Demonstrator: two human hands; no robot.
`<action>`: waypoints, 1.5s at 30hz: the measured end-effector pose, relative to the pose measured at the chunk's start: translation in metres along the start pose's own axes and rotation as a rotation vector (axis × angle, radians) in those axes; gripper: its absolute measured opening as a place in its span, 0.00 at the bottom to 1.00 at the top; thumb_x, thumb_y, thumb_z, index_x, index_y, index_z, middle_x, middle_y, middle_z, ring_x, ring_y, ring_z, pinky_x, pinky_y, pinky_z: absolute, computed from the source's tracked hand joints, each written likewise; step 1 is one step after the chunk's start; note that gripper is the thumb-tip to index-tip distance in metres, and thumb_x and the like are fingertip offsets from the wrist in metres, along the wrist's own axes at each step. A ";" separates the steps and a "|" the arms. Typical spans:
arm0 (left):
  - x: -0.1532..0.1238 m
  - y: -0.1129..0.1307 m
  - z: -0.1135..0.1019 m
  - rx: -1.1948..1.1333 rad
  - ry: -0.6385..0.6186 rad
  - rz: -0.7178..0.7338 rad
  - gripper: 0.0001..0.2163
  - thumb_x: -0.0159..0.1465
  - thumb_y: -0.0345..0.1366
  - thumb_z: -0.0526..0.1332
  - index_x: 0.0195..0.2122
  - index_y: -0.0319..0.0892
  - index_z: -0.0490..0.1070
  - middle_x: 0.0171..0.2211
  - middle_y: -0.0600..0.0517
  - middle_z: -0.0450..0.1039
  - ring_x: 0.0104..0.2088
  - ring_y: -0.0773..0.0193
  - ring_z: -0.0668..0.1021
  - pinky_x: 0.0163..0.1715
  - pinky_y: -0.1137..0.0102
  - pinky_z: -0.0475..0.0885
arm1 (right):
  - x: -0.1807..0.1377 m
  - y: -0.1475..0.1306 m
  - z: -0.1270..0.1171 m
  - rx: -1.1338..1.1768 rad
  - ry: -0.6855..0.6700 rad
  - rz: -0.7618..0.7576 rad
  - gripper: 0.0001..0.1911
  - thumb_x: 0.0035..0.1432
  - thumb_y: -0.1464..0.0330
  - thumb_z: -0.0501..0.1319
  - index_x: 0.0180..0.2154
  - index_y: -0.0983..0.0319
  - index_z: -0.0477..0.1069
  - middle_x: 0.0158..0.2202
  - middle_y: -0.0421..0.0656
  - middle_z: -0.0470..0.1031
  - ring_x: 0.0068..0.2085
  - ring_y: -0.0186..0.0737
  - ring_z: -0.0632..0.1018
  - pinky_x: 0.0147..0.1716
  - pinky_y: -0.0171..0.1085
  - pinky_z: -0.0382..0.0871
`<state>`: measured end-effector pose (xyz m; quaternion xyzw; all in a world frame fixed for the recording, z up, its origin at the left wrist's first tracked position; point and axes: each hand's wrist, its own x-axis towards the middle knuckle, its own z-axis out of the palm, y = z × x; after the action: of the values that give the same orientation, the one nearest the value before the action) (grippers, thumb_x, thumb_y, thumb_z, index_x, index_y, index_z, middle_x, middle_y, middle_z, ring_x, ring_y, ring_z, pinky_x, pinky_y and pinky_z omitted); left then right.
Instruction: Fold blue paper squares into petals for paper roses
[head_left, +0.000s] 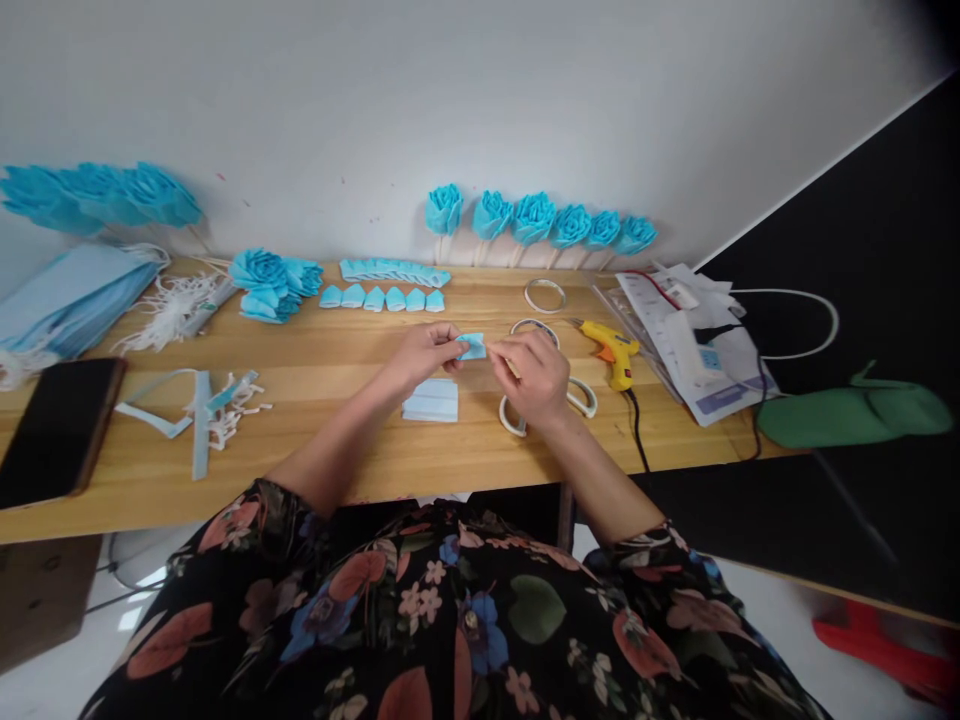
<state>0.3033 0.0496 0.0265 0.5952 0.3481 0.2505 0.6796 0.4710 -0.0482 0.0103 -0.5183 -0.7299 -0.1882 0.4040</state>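
My left hand [429, 354] pinches a small light-blue piece of cloth [472, 346] over the middle of the table. Closed just to the right of it, my right hand [535, 374] has its fingertips close to the cloth's right edge; what they hold, if anything, is too small to make out. Below my left hand lies a flat pleated light-blue piece [430, 401]. White scissors handles [583, 398] show on both sides of my right wrist, the rest hidden beneath the hand. A roll of tape [536, 326] sits partly behind my right hand.
Blue flowers on sticks [534, 218] lean along the wall. Folded blue petals [384, 299] lie in rows. At right are another tape roll [545, 295], a yellow glue gun [613, 350] with a cord, and papers [675, 370]. A phone [58, 430] and face masks [79, 295] are left.
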 end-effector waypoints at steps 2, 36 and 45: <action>0.001 -0.001 0.000 -0.009 -0.001 0.006 0.08 0.60 0.27 0.63 0.24 0.39 0.69 0.19 0.57 0.70 0.22 0.71 0.72 0.29 0.74 0.67 | 0.002 0.000 0.003 -0.015 0.011 -0.044 0.09 0.64 0.75 0.60 0.42 0.58 0.75 0.35 0.44 0.79 0.36 0.41 0.77 0.36 0.41 0.71; 0.002 -0.005 -0.003 0.049 -0.059 0.016 0.06 0.60 0.30 0.63 0.26 0.39 0.70 0.19 0.56 0.70 0.22 0.70 0.71 0.29 0.74 0.68 | 0.023 0.008 -0.010 0.262 -0.256 0.281 0.13 0.65 0.65 0.60 0.49 0.57 0.77 0.45 0.46 0.79 0.47 0.45 0.77 0.48 0.46 0.71; 0.000 -0.005 -0.003 0.112 -0.175 0.098 0.07 0.61 0.37 0.63 0.29 0.40 0.72 0.24 0.55 0.71 0.27 0.69 0.72 0.32 0.73 0.68 | 0.021 0.013 0.011 0.636 -0.335 0.621 0.18 0.57 0.67 0.62 0.50 0.59 0.75 0.33 0.38 0.75 0.35 0.36 0.76 0.41 0.39 0.71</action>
<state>0.3006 0.0511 0.0215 0.6682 0.2712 0.2106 0.6600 0.4756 -0.0228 0.0183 -0.5859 -0.6169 0.2604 0.4564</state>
